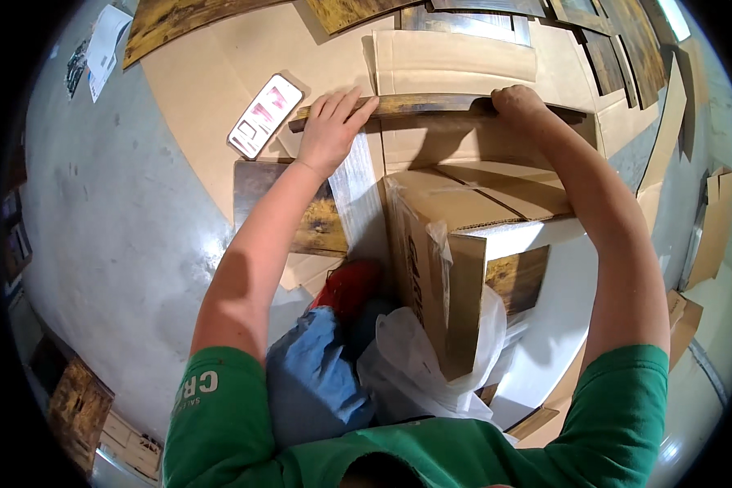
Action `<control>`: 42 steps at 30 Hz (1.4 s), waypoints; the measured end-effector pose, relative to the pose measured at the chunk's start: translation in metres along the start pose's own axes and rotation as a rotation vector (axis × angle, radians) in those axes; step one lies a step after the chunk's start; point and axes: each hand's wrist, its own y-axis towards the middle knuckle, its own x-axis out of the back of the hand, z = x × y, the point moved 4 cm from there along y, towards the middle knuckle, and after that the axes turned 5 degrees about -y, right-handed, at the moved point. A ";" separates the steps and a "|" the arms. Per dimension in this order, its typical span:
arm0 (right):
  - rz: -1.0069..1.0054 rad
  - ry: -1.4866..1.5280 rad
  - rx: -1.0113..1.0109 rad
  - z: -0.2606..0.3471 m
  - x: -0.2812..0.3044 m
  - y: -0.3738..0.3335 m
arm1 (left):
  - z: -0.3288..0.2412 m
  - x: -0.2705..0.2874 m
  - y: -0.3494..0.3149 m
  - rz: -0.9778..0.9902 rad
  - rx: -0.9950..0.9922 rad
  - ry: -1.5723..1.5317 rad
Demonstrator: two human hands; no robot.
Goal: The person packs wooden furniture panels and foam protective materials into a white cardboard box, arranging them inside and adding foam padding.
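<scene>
board (435,104), narrow and long, with a brown wood-grain face and a dark edge, lies crosswise beyond the open cardboard box (419,244), its left end just beside a phone (264,116). the left hand (333,134) is palm down near that end, fingers and thumb spread over it; whether it pinches the board or only rests there i cannot tell. the right hand (519,106) is clamped on the board toward the other end, fingers curled over it. the piece looks stiff and fairly light for its length (a guess from its slim section), more likely to scuff or chip at the corners than to bend. its face seems smooth enough to slide under a loose touch, so holding it near both ends, fingers wrapped around the long edges, should keep it level. as for writing, large dark lettering runs down the side of the box, pale lettering marks the green sleeve (220,398), and the phone screen shows reddish pictures with detail too small to make out. print on the white papers (108,45) at upper left is too small to read, and the board shows no label.
</scene>
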 end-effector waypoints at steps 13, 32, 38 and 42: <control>-0.034 0.005 -0.010 -0.001 -0.004 0.002 | 0.007 0.023 -0.032 -0.125 0.368 0.066; -0.038 0.067 0.001 -0.005 -0.010 0.011 | 0.045 0.024 -0.039 -0.044 0.711 -0.255; 0.026 0.168 -0.002 -0.012 -0.021 0.021 | 0.051 0.031 -0.025 0.022 0.883 -0.413; 0.199 0.916 -0.211 -0.031 -0.039 0.027 | 0.070 0.009 -0.039 -0.174 1.020 -0.729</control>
